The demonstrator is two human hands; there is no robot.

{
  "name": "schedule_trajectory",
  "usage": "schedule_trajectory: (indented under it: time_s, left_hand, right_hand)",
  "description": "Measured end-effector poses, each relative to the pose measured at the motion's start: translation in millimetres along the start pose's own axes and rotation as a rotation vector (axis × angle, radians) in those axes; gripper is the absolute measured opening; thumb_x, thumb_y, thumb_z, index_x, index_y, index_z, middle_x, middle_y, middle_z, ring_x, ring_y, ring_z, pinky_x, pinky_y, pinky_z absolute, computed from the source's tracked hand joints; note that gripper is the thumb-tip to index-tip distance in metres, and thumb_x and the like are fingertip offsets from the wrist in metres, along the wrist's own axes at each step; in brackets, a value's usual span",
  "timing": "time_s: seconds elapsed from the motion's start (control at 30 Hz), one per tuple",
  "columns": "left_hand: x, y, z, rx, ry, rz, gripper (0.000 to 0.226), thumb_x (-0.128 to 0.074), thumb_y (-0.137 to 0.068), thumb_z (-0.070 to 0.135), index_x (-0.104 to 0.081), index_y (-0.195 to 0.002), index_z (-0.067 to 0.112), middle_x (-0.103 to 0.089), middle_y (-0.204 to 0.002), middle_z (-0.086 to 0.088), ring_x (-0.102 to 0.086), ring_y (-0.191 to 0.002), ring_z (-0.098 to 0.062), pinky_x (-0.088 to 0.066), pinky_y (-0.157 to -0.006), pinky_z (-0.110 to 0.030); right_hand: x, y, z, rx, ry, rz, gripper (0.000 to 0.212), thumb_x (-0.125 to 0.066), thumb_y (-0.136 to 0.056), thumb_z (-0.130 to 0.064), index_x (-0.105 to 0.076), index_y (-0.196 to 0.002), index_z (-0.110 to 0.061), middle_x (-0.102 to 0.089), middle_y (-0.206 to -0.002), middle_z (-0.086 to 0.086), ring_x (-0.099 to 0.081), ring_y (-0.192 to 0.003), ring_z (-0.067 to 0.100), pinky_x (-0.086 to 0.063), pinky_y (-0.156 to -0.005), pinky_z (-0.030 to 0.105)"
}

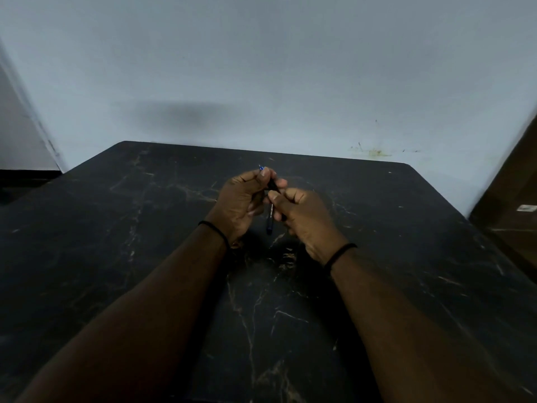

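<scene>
**Two hands on one pen**

We hold a slim, round black pen (269, 219) above the middle of the dark marble-patterned table (145, 228), its blue tip pointing far. Our left hand (241, 199) curls round the far end. Our right hand (305, 216) pinches the barrel just beside it. Pale veins cross the smooth tabletop.

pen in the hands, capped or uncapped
Uncapped, it seems: the pen shows a thin bare tip at its far end, just past the fingers of the left hand. The right hand grips its barrel.
</scene>
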State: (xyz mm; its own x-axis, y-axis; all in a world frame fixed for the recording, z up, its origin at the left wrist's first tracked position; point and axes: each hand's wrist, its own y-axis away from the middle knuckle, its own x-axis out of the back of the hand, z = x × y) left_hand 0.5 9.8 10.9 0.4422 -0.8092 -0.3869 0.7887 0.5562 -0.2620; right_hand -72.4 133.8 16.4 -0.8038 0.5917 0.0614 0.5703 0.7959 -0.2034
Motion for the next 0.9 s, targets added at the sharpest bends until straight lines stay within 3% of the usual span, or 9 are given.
schedule_trajectory:
  time_s: [0.17,0.27,0.33,0.5,0.57,0.67,0.8,0.9]
  left_hand:
    - [1.3,-0.2,-0.1,-0.013,-0.097,0.127,0.019,-0.063,-0.093,0.027,-0.074,-0.083,0.014,-0.07,-0.089,-0.007,-0.029,-0.035,-0.006,-0.019,-0.037,-0.018]
    - [3.4,1.1,2.3,-0.005,-0.113,0.169,0.02,-0.073,-0.075,0.039,-0.078,-0.08,0.02,-0.051,-0.085,-0.01,-0.027,-0.036,-0.007,-0.019,-0.039,-0.019]
    - [4.9,1.1,2.0,0.001,-0.108,0.187,0.023,-0.076,-0.07,0.041,-0.078,-0.079,0.02,-0.048,-0.079,-0.009,-0.026,-0.036,-0.007,-0.02,-0.039,-0.019]
    - [4.7,0.2,0.3,0.016,-0.092,0.2,0.02,-0.076,-0.072,0.037,-0.077,-0.076,0.018,-0.051,-0.076,-0.011,-0.026,-0.035,-0.007,-0.02,-0.038,-0.018]
    - [5.3,-0.5,0.0,0.013,-0.102,0.193,0.031,-0.076,-0.07,0.04,-0.073,-0.081,0.011,-0.048,-0.074,-0.011,-0.025,-0.035,-0.008,-0.019,-0.039,-0.019]
    - [4.5,-0.9,-0.2,0.012,-0.13,0.201,0.051,-0.078,-0.065,0.044,-0.065,-0.091,0.002,-0.041,-0.074,-0.01,-0.024,-0.035,-0.009,-0.02,-0.038,-0.018]
    - [2.7,-1.1,-1.6,0.011,-0.163,0.227,0.053,-0.08,-0.062,0.046,-0.062,-0.087,0.003,-0.035,-0.064,-0.009,-0.023,-0.035,-0.008,-0.022,-0.036,-0.016]
    - [1.3,-1.5,-3.6,0.009,-0.176,0.226,0.05,-0.08,-0.062,0.045,-0.061,-0.081,0.003,-0.032,-0.058,-0.007,-0.022,-0.034,-0.008,-0.021,-0.036,-0.016]
  right_hand:
    - [-2.9,-1.9,5.7,0.041,0.124,0.133,0.033,-0.052,-0.103,-0.031,-0.073,-0.091,-0.009,-0.064,-0.066,0.002,-0.045,-0.043,-0.002,-0.035,-0.049,0.017]
    - [-5.9,-4.2,7.1,0.118,0.242,0.157,0.024,-0.051,-0.103,-0.024,-0.07,-0.09,-0.016,-0.068,-0.076,0.007,-0.055,-0.06,0.006,-0.045,-0.06,0.031]
    - [-5.2,-5.5,9.5,0.158,0.282,0.17,0.014,-0.06,-0.098,-0.022,-0.064,-0.086,-0.026,-0.068,-0.079,0.003,-0.057,-0.066,0.006,-0.046,-0.063,0.026]
    - [-4.4,-5.6,13.4,0.205,0.222,0.161,0.021,-0.071,-0.09,-0.018,-0.055,-0.092,-0.032,-0.071,-0.084,0.001,-0.067,-0.067,0.009,-0.049,-0.059,0.017]
    - [-6.1,-7.4,15.6,0.188,0.27,0.18,0.007,-0.063,-0.096,-0.029,-0.059,-0.091,-0.03,-0.07,-0.076,-0.002,-0.067,-0.067,0.01,-0.053,-0.066,0.026]
    - [-5.9,-12.4,21.1,0.181,0.38,0.192,0.031,-0.049,-0.103,-0.031,-0.066,-0.081,-0.018,-0.066,-0.07,0.002,-0.062,-0.066,0.016,-0.049,-0.067,0.039]
    - [-0.2,-16.2,28.3,0.2,0.396,0.214,0.013,-0.066,-0.091,-0.03,-0.059,-0.08,-0.028,-0.061,-0.069,-0.016,-0.056,-0.064,-0.001,-0.043,-0.062,0.027]
    - [0.3,-17.2,31.7,0.236,0.419,0.273,0.025,-0.075,-0.082,-0.029,-0.051,-0.087,-0.034,-0.063,-0.079,-0.013,-0.06,-0.072,0.0,-0.047,-0.062,0.025]
